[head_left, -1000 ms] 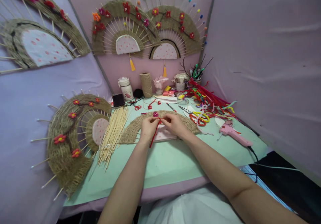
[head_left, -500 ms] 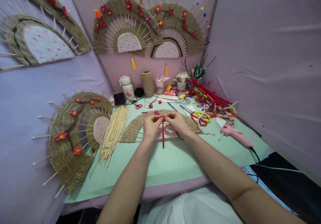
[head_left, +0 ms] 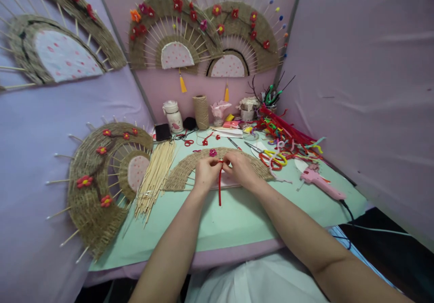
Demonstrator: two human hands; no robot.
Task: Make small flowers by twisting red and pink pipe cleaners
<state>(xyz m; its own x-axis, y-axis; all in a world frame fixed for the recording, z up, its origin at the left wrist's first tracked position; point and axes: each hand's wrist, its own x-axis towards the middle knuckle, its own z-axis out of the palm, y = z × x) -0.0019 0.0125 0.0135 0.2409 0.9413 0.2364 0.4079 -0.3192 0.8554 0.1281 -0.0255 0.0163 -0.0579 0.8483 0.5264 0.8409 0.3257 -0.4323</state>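
A red pipe cleaner [head_left: 220, 190] hangs down from between my two hands. My left hand [head_left: 207, 172] pinches it near its top from one side, and my right hand [head_left: 237, 167] pinches it from the other, with the fingertips almost meeting. The short part between the fingertips is mostly hidden. Beneath my hands lies a woven twine fan [head_left: 179, 171] with a pale centre, partly covered by them. A magenta flower [head_left: 212, 152] sits on the fan's upper edge, just beyond my left hand.
Bundled thin sticks [head_left: 154, 181] lie left, beside a decorated fan [head_left: 84, 208]. To the right are yellow-handled scissors [head_left: 278, 157], a pink glue gun [head_left: 320, 183] with its cord, and heaped pipe cleaners [head_left: 288, 129]. A twine spool [head_left: 201, 113] and a white bottle [head_left: 173, 117] stand at the back.
The hanging end of the red pipe cleaner reaches slightly lower and leans a little left. My right-hand fingers have curled closer in. The whole view has shifted slightly.
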